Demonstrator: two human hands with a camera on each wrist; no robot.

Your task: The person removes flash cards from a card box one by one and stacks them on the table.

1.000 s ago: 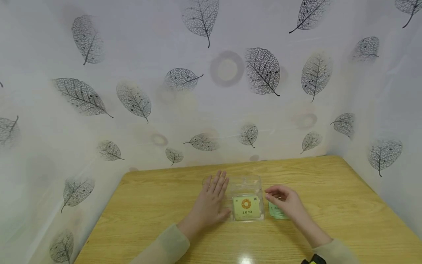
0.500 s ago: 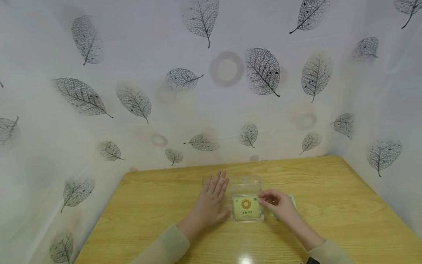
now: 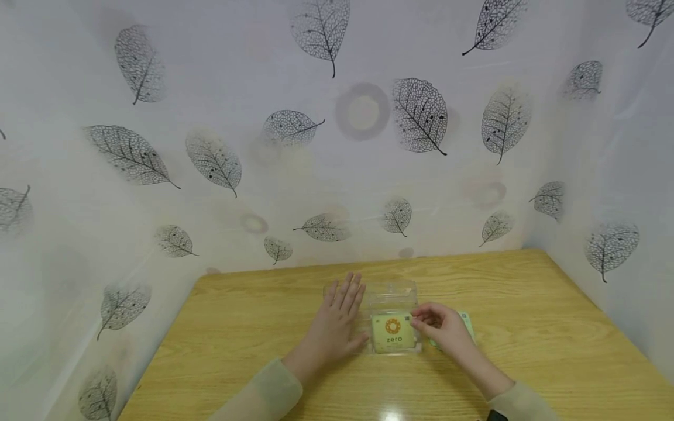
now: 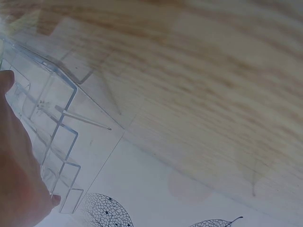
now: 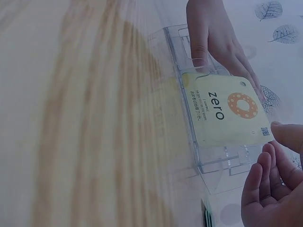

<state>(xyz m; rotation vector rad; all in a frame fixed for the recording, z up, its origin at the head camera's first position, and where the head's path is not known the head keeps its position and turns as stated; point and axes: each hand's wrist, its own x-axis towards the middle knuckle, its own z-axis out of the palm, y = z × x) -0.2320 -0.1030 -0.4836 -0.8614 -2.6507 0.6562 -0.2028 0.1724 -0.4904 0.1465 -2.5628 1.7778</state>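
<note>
A clear plastic stepped holder [image 3: 392, 292] stands on the wooden table, with a yellow card [image 3: 394, 340] printed "zero" and an orange ring in its front slot. My left hand [image 3: 337, 327] rests along the holder's left side, fingers stretched out and thumb near its front. At the other side, my right hand [image 3: 447, 328] pinches the card's upper right corner between thumb and fingers, as the right wrist view shows. That card [image 5: 227, 111] leans back in the slot. The left wrist view shows the holder's tiered side wall [image 4: 64, 142].
Green cards [image 3: 467, 323] lie on the table [image 3: 237, 339] to the right of the holder, partly covered by my right hand. Behind the table hangs a white curtain [image 3: 326, 175] with leaf prints, which also closes off both sides.
My right hand has moved left from the green cards to the yellow card's corner and now pinches it. More of the green cards' far edge shows. The left hand has stayed still.
</note>
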